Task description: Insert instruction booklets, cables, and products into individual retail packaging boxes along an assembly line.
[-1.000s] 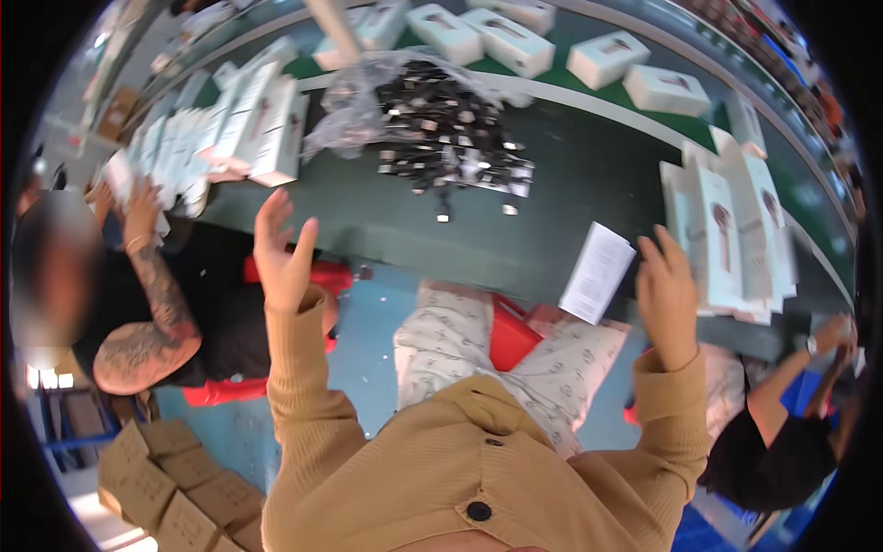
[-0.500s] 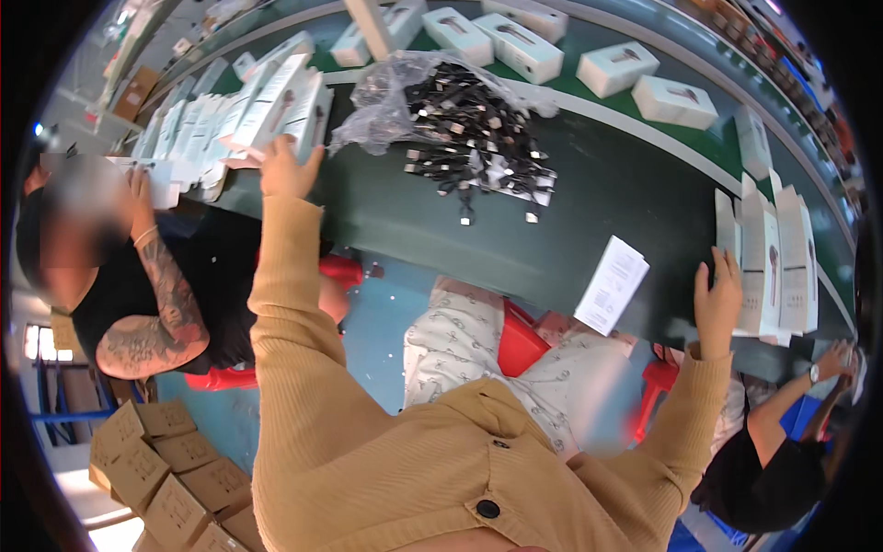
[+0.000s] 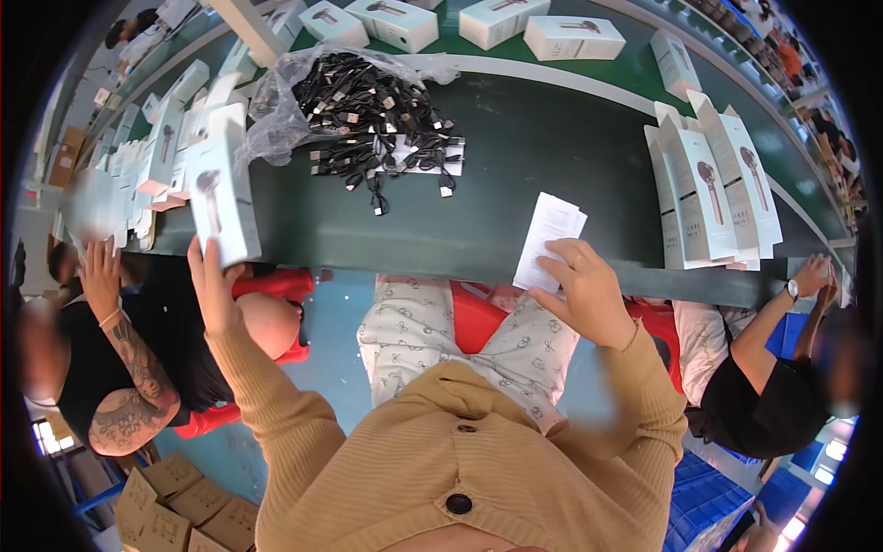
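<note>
My left hand (image 3: 213, 285) grips the lower end of a tall white box (image 3: 223, 189), which has a dark device pictured on its front and its top flap raised. The box stands tilted over the table's left side. My right hand (image 3: 586, 287) is at a few white folded leaflets (image 3: 550, 221) near the table's front edge, thumb and fingers closing on their right side. A pile of black USB cables (image 3: 354, 101), partly in a clear plastic bag (image 3: 276, 106), lies between my hands, farther back.
Several open white boxes (image 3: 713, 184) stand at the right, and more white cartons (image 3: 166, 152) crowd the left. Closed boxes (image 3: 575, 39) line the green belt at the back. A co-worker's hand (image 3: 99, 276) is at the left; another person's arms (image 3: 763, 345) are at the right.
My left hand has drawn a box away from the left group toward me. My right hand has left the boxes at the right and reached the leaflets. The view has shifted right.
</note>
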Demonstrator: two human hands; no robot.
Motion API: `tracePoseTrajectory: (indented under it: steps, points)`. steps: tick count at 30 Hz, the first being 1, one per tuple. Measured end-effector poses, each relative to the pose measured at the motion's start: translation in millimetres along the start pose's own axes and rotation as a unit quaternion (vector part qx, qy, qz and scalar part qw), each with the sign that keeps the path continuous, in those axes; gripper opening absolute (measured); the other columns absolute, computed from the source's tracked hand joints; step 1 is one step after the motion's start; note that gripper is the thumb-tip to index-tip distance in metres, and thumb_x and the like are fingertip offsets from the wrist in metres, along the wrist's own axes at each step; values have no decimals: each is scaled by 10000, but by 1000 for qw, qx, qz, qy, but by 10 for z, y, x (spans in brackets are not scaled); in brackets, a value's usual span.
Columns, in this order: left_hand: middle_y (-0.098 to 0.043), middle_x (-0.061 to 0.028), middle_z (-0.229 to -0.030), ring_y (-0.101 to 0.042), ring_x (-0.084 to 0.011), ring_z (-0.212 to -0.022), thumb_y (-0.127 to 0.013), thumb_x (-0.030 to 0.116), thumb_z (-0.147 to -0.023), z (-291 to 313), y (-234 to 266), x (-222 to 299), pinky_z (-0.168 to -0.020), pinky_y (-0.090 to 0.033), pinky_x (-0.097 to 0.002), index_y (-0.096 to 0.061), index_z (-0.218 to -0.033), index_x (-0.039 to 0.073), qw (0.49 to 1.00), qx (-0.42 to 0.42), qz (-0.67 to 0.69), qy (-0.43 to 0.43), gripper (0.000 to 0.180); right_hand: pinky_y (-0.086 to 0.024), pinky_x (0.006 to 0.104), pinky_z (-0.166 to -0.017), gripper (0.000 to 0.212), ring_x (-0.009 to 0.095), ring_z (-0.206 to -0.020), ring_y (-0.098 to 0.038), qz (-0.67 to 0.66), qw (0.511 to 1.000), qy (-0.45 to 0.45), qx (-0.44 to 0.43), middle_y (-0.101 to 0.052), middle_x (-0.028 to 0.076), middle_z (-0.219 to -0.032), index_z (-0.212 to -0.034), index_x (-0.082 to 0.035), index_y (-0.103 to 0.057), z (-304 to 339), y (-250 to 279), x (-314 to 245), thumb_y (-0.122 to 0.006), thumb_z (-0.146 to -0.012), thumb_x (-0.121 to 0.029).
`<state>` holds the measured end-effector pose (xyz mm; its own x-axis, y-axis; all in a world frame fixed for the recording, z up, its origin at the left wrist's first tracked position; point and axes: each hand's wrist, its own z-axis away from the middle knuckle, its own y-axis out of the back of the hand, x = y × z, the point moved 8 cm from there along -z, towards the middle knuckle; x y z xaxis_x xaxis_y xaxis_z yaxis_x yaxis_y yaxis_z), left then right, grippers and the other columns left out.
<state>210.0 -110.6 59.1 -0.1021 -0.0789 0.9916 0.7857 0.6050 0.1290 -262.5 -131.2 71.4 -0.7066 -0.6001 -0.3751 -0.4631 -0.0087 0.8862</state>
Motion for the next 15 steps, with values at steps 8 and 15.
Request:
tracePoseTrajectory:
  steps: [8,15]
  points:
    - [-469,-152,-1301,-490,-285,-1192,-628,157,-790,695,-75,-129,-1022,-374,-398,-276,-1405,-33,959,-106,258,-54,734,-515,364,-652,136,323,-743,-628,-56,989,-113,76,-658,136,-856,-930,-16,-652,-55,294,224,-625,-818,-87]
    - [-390,-109,-1358,-389,-228,-1259,-784,329,-678,1280,-908,-414,-1040,-337,-370,-230,-1422,-10,933,-337,112,62,988,-485,218,-560,135,159,-669,-669,-228,911,-169,300,-662,94,-866,-1009,16,-657,129,1168,168,-605,-884,11]
